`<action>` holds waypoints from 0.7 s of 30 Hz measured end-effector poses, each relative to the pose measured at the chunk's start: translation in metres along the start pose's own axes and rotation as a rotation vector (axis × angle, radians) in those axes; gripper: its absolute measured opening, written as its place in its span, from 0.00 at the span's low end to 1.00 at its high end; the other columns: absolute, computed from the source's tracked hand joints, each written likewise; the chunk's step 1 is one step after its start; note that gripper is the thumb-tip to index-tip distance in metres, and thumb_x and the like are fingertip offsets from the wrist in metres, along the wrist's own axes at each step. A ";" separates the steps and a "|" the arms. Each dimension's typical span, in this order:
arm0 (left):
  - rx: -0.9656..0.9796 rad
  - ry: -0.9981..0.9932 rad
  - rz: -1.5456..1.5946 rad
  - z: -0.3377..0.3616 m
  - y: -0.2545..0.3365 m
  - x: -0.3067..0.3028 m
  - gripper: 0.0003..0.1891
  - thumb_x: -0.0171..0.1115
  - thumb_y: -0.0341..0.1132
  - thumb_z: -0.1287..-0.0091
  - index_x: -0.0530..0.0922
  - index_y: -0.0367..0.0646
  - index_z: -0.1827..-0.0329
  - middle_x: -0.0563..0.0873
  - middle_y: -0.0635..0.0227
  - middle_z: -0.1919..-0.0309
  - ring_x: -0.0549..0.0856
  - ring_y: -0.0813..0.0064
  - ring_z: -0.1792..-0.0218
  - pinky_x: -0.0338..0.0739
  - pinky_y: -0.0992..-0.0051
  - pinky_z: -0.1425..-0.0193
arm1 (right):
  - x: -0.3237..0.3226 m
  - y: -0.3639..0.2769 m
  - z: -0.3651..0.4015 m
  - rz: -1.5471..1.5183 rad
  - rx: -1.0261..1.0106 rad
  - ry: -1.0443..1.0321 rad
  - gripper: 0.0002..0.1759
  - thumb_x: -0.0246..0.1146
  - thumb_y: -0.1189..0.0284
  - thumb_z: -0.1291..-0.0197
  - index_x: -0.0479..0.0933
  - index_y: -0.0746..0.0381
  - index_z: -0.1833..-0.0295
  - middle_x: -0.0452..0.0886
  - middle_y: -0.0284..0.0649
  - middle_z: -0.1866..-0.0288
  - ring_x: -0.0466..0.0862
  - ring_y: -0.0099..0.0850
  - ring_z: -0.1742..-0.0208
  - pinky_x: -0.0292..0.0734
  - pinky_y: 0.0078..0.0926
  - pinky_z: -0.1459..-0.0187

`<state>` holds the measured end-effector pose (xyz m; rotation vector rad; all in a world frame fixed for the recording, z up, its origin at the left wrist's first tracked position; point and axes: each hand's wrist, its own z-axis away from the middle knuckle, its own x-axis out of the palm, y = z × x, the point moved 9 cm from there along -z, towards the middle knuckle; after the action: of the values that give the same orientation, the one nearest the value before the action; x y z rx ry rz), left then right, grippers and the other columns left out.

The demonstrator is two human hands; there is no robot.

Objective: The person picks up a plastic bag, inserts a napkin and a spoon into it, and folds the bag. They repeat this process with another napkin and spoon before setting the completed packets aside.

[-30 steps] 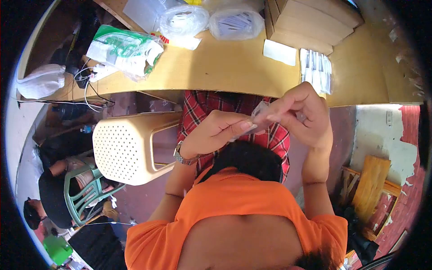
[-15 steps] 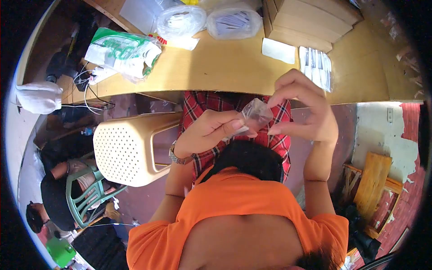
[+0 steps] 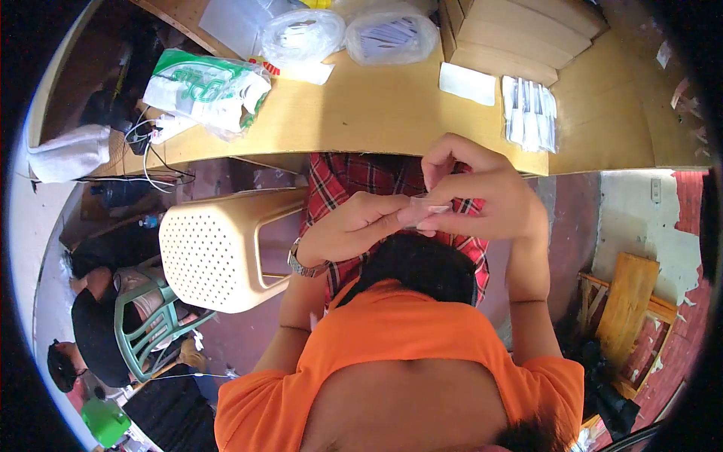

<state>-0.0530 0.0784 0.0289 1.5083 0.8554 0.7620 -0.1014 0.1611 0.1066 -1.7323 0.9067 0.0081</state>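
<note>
My left hand [image 3: 352, 227], with a metal-banded watch [image 3: 303, 262] on its wrist, pinches a small clear plastic bag [image 3: 423, 202] above my lap. On the other side my right hand [image 3: 488, 197] closes its fingers on the same bag, thumb low and index finger bent over it. The fingers cover most of the bag, and its contents cannot be made out. Below the hands lies red plaid cloth [image 3: 354, 172] over my lap.
Across the desk [image 3: 361, 113] are two plastic-wrapped bundles [image 3: 303, 36] [image 3: 393, 38], a green and white bag [image 3: 202, 89], cardboard boxes [image 3: 520, 38] and white packets [image 3: 529, 113]. A cream stool [image 3: 218, 252] stands left. Another person [image 3: 98, 331] sits by a green chair [image 3: 147, 320].
My right hand has moved left and its fingers have closed on the bag, which was in my left hand alone. The bag looks flatter and more covered now.
</note>
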 end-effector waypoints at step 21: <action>0.146 -0.021 -0.062 -0.001 0.021 -0.005 0.14 0.50 0.32 0.27 0.76 0.34 0.46 0.83 0.56 0.54 0.82 0.69 0.58 0.75 0.74 0.52 | -0.022 -0.050 0.002 0.243 -0.225 0.295 0.08 0.73 0.76 0.59 0.83 0.54 0.70 0.85 0.25 0.68 0.74 0.23 0.73 0.64 0.21 0.70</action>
<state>-0.0540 0.0734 0.0499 1.6075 0.9547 0.6492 -0.0882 0.1789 0.1564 -1.8493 1.3750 0.0157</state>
